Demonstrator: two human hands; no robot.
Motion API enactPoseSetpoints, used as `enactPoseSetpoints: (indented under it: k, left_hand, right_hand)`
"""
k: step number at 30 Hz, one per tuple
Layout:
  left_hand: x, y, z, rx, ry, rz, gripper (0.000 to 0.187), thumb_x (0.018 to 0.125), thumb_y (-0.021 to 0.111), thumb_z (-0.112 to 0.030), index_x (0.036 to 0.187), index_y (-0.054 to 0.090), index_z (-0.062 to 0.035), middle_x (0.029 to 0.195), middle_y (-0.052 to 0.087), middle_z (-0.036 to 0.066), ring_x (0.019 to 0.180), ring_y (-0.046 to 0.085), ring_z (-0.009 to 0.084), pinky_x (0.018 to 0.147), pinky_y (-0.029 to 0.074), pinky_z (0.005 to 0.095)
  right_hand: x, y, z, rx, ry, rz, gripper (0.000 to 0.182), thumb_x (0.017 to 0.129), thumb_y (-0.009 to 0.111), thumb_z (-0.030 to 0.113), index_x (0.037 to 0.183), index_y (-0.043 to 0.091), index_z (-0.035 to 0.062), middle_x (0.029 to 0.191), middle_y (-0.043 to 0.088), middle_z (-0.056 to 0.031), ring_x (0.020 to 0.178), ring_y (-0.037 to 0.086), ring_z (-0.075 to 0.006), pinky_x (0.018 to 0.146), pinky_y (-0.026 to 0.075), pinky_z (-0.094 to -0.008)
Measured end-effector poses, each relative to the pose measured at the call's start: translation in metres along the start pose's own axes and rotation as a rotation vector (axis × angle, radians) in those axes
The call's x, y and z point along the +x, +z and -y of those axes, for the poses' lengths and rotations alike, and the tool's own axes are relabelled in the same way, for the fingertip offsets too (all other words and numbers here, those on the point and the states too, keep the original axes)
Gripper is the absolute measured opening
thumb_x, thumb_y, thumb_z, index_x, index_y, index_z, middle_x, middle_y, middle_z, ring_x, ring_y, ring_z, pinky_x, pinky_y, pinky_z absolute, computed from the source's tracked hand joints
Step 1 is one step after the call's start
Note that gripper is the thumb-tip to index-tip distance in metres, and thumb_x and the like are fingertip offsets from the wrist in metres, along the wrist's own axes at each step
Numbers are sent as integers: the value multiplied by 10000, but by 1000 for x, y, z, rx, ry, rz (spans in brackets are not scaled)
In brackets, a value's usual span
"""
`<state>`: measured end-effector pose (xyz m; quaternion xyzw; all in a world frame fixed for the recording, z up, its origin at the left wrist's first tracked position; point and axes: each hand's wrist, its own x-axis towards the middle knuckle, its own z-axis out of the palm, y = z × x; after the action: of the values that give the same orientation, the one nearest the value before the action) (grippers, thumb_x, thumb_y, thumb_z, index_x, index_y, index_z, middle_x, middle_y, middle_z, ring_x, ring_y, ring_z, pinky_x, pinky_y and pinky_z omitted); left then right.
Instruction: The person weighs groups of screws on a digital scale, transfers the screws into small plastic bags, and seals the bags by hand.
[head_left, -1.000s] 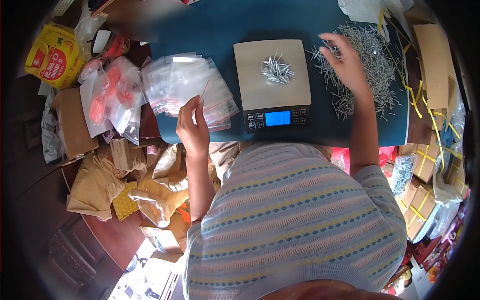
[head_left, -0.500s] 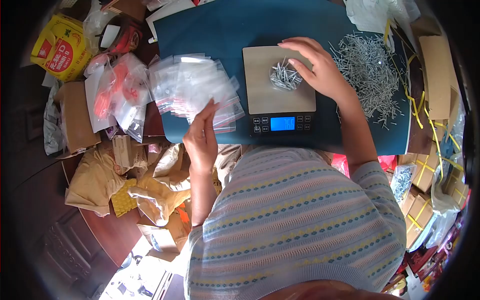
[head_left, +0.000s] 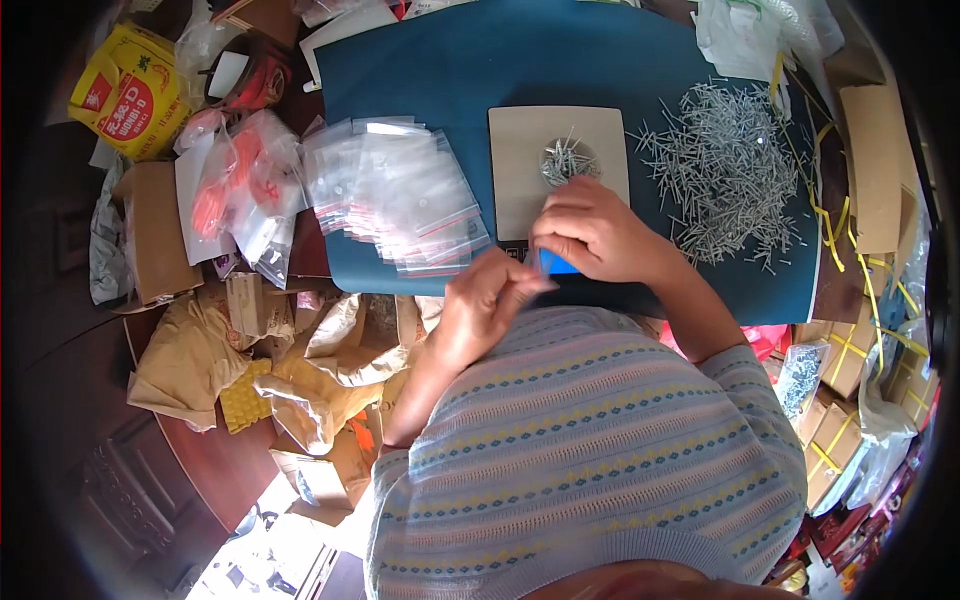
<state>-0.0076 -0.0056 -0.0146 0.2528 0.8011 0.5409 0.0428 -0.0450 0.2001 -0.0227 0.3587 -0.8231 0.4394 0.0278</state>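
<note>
My left hand (head_left: 485, 305) is pinched closed on a small clear zip bag (head_left: 528, 266), just off the front edge of the scale. My right hand (head_left: 592, 232) bends over the scale's front with its fingers closed at the bag's other side. The bag is thin and partly blurred. Behind my right hand, a small round dish of nails (head_left: 568, 160) sits on the digital scale (head_left: 515, 150); the blue display is mostly covered. A fanned pile of clear zip bags (head_left: 390, 190) with red strips lies to the left.
A large heap of loose nails (head_left: 735, 170) spreads over the right of the dark green mat (head_left: 420, 75). Orange items in a clear bag (head_left: 245, 180) and a yellow bag (head_left: 130, 95) stand left. Cardboard boxes (head_left: 835, 440) with yellow straps are at the right.
My left hand has left the bag pile with one bag and moved right. My right hand has come down from the dish to meet it at the scale's front.
</note>
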Motion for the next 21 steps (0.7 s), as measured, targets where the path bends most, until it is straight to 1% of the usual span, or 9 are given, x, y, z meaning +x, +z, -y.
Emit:
enactPoseSetpoints:
  k: [3, 6, 9, 11, 15, 16, 19, 20, 21]
  left_hand:
    - [-5, 4, 9, -102, -35, 43, 145, 766, 746, -29, 837, 620, -25, 756, 621, 92, 632, 597, 190, 561, 463, 295]
    - [-7, 11, 9, -266, -118, -92, 172, 747, 765, -62, 811, 607, -38, 723, 600, 84, 643, 598, 196, 560, 455, 307]
    - [3, 4, 18, -44, 61, 151, 201, 718, 780, -71, 788, 594, -44, 722, 587, 71, 697, 611, 193, 580, 465, 306]
    - [9, -3, 10, -28, 159, 97, 205, 704, 778, -55, 775, 586, -56, 743, 578, 44, 814, 619, 234, 731, 471, 364]
    - [11, -18, 3, -8, 207, -32, 191, 751, 753, -88, 736, 565, -57, 906, 609, 79, 1025, 580, 336, 885, 414, 458]
    - [10, -22, 9, 16, 197, -25, 192, 760, 748, -98, 731, 563, -57, 964, 612, 98, 1078, 563, 347, 887, 416, 459]
    - [5, -30, 25, 57, 141, 16, 181, 791, 729, -125, 737, 569, -60, 1219, 564, 189, 1342, 342, 414, 1035, 288, 529]
    - [7, -29, 24, 73, 144, 7, 179, 793, 727, -125, 742, 570, -58, 1238, 557, 198, 1365, 299, 421, 1064, 237, 546]
    - [8, -28, 23, 88, 145, -1, 176, 795, 726, -126, 747, 571, -55, 1256, 550, 208, 1389, 256, 428, 1093, 186, 563]
  right_hand:
    - [-10, 8, 0, 72, 56, 23, 56, 840, 619, 115, 801, 620, 74, 730, 571, -43, 708, 552, -238, 671, 403, -357]
    - [-18, -1, 2, 79, 123, -10, 48, 826, 621, 91, 785, 612, 66, 707, 563, -50, 678, 541, -252, 639, 402, -359]
    - [-25, -10, 1, 93, 133, -102, 60, 817, 627, 63, 768, 598, 45, 702, 563, -61, 661, 538, -248, 621, 411, -353]
    - [-28, -12, -6, 118, 200, -187, 94, 825, 623, 48, 747, 577, 22, 714, 568, -76, 674, 548, -239, 625, 433, -340]
    - [-24, -20, -15, 55, 274, -278, 138, 822, 664, 92, 928, 606, 24, 925, 609, -93, 904, 583, -263, 826, 452, -357]
    - [-29, -24, -28, 7, 274, -230, 470, 759, 751, 185, 1161, 549, 48, 1158, 556, -129, 1120, 515, -292, 977, 376, -392]
    - [-33, -22, -36, -283, 438, -215, 823, 659, 825, 293, 1342, 417, 86, 1325, 458, -158, 1271, 406, -309, 1077, 252, -442]
    - [-34, -23, -40, -295, 469, -116, 1042, 582, 858, 365, 1425, 302, 109, 1414, 372, -175, 1344, 317, -309, 1118, 133, -480]
    - [-35, -18, -42, -293, 464, -122, 1028, 588, 855, 368, 1419, 310, 107, 1410, 377, -176, 1333, 334, -316, 1120, 120, -485]
